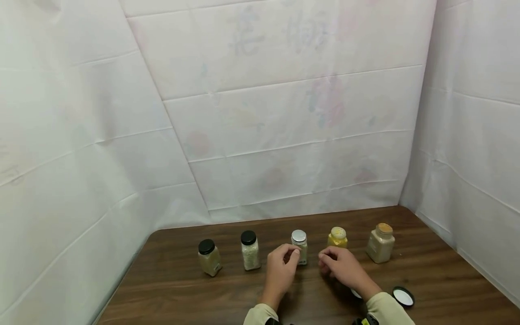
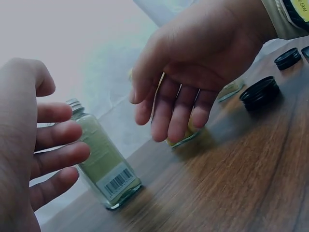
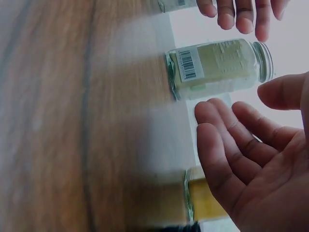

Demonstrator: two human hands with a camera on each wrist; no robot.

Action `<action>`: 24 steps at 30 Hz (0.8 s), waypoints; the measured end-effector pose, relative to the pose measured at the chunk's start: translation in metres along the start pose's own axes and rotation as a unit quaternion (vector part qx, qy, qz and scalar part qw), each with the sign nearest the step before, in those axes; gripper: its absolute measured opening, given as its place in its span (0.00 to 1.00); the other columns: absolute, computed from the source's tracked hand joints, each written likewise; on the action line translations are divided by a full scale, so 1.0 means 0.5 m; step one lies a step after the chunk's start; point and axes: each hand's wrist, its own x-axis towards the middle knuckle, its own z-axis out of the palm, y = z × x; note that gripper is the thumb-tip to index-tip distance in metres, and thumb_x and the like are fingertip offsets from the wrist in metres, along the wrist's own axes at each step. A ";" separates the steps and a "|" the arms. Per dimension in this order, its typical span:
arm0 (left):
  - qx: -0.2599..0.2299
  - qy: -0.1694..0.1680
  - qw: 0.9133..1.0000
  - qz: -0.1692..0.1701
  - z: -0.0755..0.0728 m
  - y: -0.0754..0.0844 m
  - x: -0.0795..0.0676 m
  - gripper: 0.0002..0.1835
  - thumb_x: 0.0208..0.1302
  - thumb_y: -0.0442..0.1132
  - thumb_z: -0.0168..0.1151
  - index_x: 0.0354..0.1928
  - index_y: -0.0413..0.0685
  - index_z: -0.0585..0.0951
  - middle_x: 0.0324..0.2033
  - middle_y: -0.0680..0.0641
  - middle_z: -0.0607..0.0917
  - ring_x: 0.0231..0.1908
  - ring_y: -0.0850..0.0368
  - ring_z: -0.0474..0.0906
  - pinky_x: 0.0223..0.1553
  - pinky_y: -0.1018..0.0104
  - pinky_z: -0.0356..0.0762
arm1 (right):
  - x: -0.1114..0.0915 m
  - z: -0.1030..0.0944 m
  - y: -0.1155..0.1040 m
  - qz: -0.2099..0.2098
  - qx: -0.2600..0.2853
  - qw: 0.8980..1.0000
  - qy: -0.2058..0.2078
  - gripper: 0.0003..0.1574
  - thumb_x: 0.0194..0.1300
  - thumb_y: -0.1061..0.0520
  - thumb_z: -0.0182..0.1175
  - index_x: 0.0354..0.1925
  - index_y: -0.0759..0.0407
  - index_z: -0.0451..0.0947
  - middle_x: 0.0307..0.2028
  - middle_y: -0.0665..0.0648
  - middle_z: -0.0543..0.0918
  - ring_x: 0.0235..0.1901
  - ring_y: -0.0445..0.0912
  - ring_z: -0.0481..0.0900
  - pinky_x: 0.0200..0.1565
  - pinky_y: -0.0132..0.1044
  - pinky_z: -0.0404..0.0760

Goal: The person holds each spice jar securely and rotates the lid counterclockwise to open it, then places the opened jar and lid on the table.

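A glass spice jar (image 1: 299, 239) with pale green contents and a silvery top stands upright between the two hands. Its barcode label shows in both wrist views, and no black lid covers its threaded neck (image 3: 263, 62). My left hand (image 1: 280, 271) is just left of this jar, fingers loosely bent and holding nothing. On the other side, my right hand (image 1: 345, 268) hovers with relaxed, curved fingers, also holding nothing. Behind the right hand stands a yellow spice jar (image 1: 337, 238) with a perforated top, its lower part hidden in the head view.
Two black-lidded jars (image 1: 209, 259) (image 1: 250, 253) stand to the left. A beige-filled jar (image 1: 380, 246) without a black lid stands at the right. Loose black lids (image 1: 403, 296) (image 2: 260, 93) lie on the brown wooden table (image 1: 174, 293). White cloth (image 1: 284, 149) hangs around the table.
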 end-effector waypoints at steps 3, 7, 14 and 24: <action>0.007 0.012 1.000 0.002 -0.003 -0.003 0.002 0.05 0.61 0.37 0.59 0.32 0.49 0.84 0.25 0.59 0.79 0.25 0.66 0.75 0.27 0.71 0.75 | 0.004 0.009 -0.007 0.000 0.013 1.000 -0.002 0.18 0.67 0.53 0.54 0.47 0.66 0.76 0.34 0.57 0.82 0.31 0.48 0.81 0.28 0.40 0.79; 0.015 0.014 1.000 -0.009 -0.006 -0.007 0.002 0.05 0.61 0.38 0.59 0.32 0.52 0.84 0.27 0.60 0.79 0.27 0.66 0.76 0.29 0.70 0.75 | 0.012 0.021 -0.010 0.001 0.010 1.000 -0.006 0.24 0.66 0.50 0.56 0.52 0.67 0.74 0.39 0.58 0.81 0.34 0.49 0.81 0.29 0.40 0.79; 0.026 0.028 0.999 -0.012 -0.013 -0.012 0.001 0.06 0.62 0.40 0.59 0.32 0.52 0.84 0.28 0.61 0.79 0.26 0.66 0.76 0.28 0.70 0.75 | 0.020 0.036 -0.007 -0.011 -0.013 1.000 -0.013 0.21 0.66 0.52 0.56 0.51 0.66 0.74 0.36 0.58 0.81 0.32 0.48 0.80 0.27 0.38 0.78; 0.030 0.034 0.999 -0.019 -0.018 -0.020 0.005 0.05 0.62 0.39 0.59 0.32 0.52 0.84 0.28 0.60 0.78 0.27 0.66 0.75 0.30 0.70 0.75 | 0.037 0.042 -0.006 -0.014 -0.032 0.999 -0.026 0.25 0.65 0.47 0.57 0.52 0.63 0.74 0.36 0.56 0.81 0.32 0.46 0.79 0.27 0.37 0.77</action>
